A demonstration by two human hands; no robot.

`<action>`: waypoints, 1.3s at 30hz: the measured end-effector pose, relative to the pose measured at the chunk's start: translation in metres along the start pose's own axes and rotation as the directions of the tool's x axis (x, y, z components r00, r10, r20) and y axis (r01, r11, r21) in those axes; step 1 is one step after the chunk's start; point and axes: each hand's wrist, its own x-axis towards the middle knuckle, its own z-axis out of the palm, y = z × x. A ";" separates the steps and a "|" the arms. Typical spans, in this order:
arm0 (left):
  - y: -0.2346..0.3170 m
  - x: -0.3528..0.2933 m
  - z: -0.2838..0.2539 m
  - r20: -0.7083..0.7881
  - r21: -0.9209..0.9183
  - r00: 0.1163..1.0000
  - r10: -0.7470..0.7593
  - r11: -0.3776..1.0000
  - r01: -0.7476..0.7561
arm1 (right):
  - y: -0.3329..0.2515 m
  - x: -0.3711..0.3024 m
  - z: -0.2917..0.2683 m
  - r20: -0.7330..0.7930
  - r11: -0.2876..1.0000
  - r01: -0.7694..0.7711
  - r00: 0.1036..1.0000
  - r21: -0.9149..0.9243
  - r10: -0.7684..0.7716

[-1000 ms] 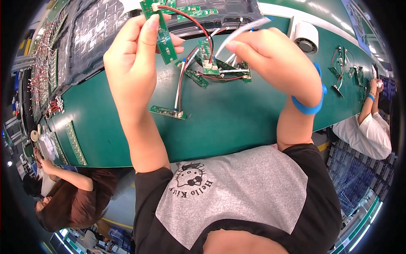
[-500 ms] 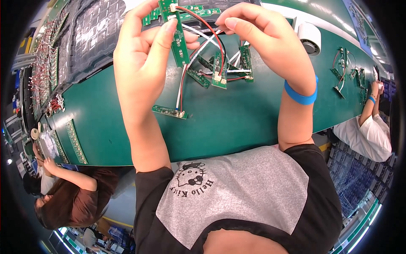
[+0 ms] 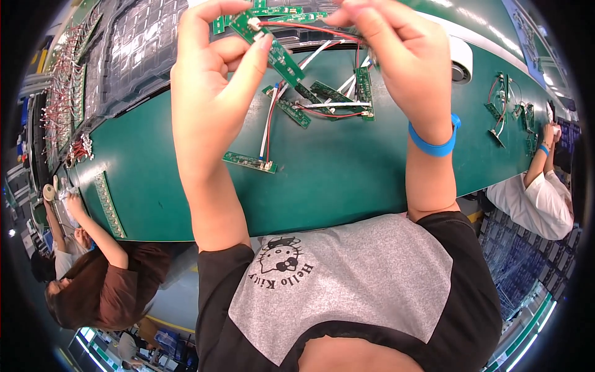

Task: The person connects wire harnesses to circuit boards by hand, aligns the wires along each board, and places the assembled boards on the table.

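My left hand (image 3: 223,80) grips a narrow green circuit board (image 3: 279,61) between thumb and fingers, tilted above the table. From a white connector at the board's upper end, a red wire (image 3: 310,26) stretches right to my right hand (image 3: 403,53). That hand is closed, its fingers pinched near the top edge of the view; what they hold is mostly hidden and blurred. Below the hands lie several green boards (image 3: 364,93) joined by red and white wires, in a loose tangle. One more wired board (image 3: 250,162) lies closer to me, beside my left forearm.
Black plastic trays (image 3: 145,53) stand at the back left, beside a row of wired boards (image 3: 62,111). A white round device (image 3: 462,59) is at the right. More wired boards (image 3: 499,111) lie farther right. Co-workers sit at left (image 3: 105,273) and right (image 3: 533,198).
My right hand has moved up and slightly right, pulling the wire straighter. The board that hung between my hands no longer shows there. The board in my left hand has tilted more.
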 end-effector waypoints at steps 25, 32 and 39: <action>0.000 0.000 -0.003 0.032 0.182 0.999 -0.017 0.983 0.011 | 0.004 0.003 0.002 0.012 0.851 -0.294 0.947 0.434 0.321; 0.003 -0.003 -0.005 0.041 0.036 0.996 -0.080 0.996 0.079 | -0.010 0.001 0.002 0.067 0.923 -0.193 0.981 0.332 0.181; 0.007 -0.003 -0.010 0.140 -0.121 0.985 -0.099 0.986 0.116 | 0.005 0.000 -0.009 0.247 0.975 -0.058 0.969 0.217 0.003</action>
